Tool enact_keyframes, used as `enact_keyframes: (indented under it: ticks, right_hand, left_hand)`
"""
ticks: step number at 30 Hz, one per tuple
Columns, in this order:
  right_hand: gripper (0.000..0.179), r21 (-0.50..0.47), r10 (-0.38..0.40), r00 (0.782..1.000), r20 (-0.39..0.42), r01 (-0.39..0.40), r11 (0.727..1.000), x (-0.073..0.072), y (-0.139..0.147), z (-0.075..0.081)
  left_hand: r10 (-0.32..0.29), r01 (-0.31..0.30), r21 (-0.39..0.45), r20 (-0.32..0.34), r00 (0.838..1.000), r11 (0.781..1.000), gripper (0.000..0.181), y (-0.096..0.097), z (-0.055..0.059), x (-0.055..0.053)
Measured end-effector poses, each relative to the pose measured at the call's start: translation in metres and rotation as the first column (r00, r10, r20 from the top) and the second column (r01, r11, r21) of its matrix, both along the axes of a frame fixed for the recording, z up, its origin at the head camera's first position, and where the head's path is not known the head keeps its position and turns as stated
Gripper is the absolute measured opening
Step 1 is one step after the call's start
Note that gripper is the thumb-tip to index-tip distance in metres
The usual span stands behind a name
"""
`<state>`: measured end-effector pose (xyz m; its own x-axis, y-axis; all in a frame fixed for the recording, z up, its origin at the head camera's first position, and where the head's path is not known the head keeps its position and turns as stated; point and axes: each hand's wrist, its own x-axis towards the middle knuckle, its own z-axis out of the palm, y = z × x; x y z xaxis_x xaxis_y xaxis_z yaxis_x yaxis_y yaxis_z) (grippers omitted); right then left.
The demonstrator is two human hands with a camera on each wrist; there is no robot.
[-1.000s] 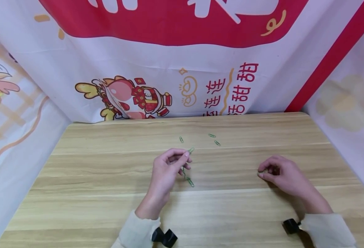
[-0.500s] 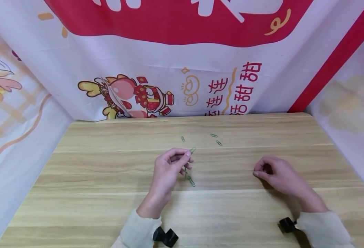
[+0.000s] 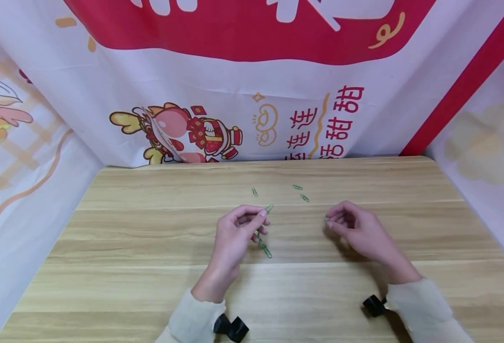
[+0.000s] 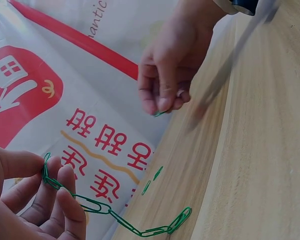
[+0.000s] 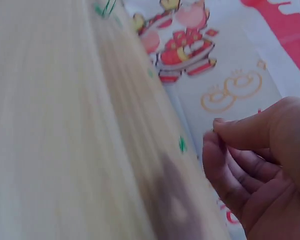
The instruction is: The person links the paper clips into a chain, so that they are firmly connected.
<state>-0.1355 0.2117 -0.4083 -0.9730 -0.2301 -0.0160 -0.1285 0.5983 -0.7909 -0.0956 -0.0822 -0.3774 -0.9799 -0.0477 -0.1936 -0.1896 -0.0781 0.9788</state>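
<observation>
My left hand [image 3: 236, 233] pinches one end of a chain of linked green paper clips [image 4: 122, 219] between thumb and forefinger. The chain hangs down from the fingers, and its far end reaches down toward the tabletop. Off to the right, my right hand [image 3: 356, 228] holds a single green paper clip [image 4: 160, 114] at its fingertips, mostly covered by them. In the right wrist view, that clip is barely visible between thumb and forefinger. Three loose green clips lie on the table beyond the hands: one paper clip [image 3: 254, 192] at left, another clip [image 3: 297, 187] and a third clip [image 3: 305, 197] farther right.
The wooden table [image 3: 127, 228] ends at a printed white and red cloth [image 3: 234, 76] standing behind it. More printed cloth rises on the left and right sides. A black wrist camera [image 3: 374, 305] sits at the right cuff, another wrist camera [image 3: 231, 327] at the left.
My right hand has moved left, toward the left hand, carrying its clip. The left hand keeps its hold on the chain and stays nearly still. The loose clips lie as before.
</observation>
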Motion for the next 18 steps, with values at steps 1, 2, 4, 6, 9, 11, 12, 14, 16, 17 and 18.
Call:
enact_keyframes:
  ticks: [1, 2, 4, 6, 9, 11, 12, 14, 16, 17, 18]
  right_hand:
    - [0.019, -0.04, 0.007, 1.0, 0.011, -0.007, 0.999, 0.0, -0.004, 0.002]
    - [0.021, -0.081, 0.015, 1.0, 0.024, -0.013, 0.997, 0.0, -0.007, 0.003]
    - [0.025, -0.155, 0.036, 0.998, 0.047, -0.028, 0.987, -0.001, -0.013, 0.007]
    - [0.028, -0.23, 0.06, 0.996, 0.071, -0.042, 0.972, -0.001, -0.02, 0.011]
    - [0.03, -0.336, 0.101, 0.991, 0.083, -0.068, 0.939, -0.001, -0.03, 0.018]
    - [0.03, -0.374, 0.115, 0.989, 0.089, -0.073, 0.924, -0.001, -0.036, 0.023]
    - [0.03, -0.386, 0.117, 0.989, 0.091, -0.074, 0.92, 0.0, -0.039, 0.025]
    - [0.029, -0.396, 0.117, 0.989, 0.087, -0.073, 0.915, 0.0, -0.045, 0.029]
    - [0.027, -0.411, 0.117, 0.99, 0.081, -0.074, 0.909, 0.0, -0.051, 0.032]
    - [0.026, -0.419, 0.12, 0.99, 0.076, -0.078, 0.905, 0.0, -0.054, 0.033]
    - [0.026, -0.432, 0.124, 0.99, 0.071, -0.082, 0.898, 0.0, -0.057, 0.034]
  left_hand:
    - [-0.001, 0.001, 0.0, 0.003, 1.0, 1.0, 0.016, 0.0, 0.0, 0.0]
    - [-0.002, 0.002, 0.001, 0.006, 1.0, 1.0, 0.016, 0.0, 0.0, 0.0]
    - [-0.004, 0.004, 0.003, 0.01, 1.0, 1.0, 0.016, 0.001, 0.001, 0.0]
    - [-0.006, 0.006, 0.005, 0.012, 1.0, 1.0, 0.016, 0.001, 0.001, 0.001]
    - [-0.008, 0.008, 0.003, 0.016, 1.0, 1.0, 0.016, 0.002, 0.001, 0.001]
    - [-0.009, 0.009, 0.0, 0.019, 1.0, 1.0, 0.016, 0.002, 0.0, 0.001]
    - [-0.01, 0.01, -0.001, 0.021, 1.0, 1.0, 0.017, 0.003, 0.0, 0.001]
    - [-0.011, 0.011, -0.002, 0.024, 1.0, 1.0, 0.017, 0.003, 0.0, 0.001]
    - [-0.014, 0.014, -0.001, 0.027, 1.0, 1.0, 0.017, 0.004, 0.0, 0.001]
    - [-0.014, 0.014, -0.001, 0.028, 1.0, 1.0, 0.017, 0.004, 0.0, 0.001]
    - [-0.015, 0.015, 0.001, 0.029, 0.999, 1.0, 0.017, 0.004, 0.0, 0.002]
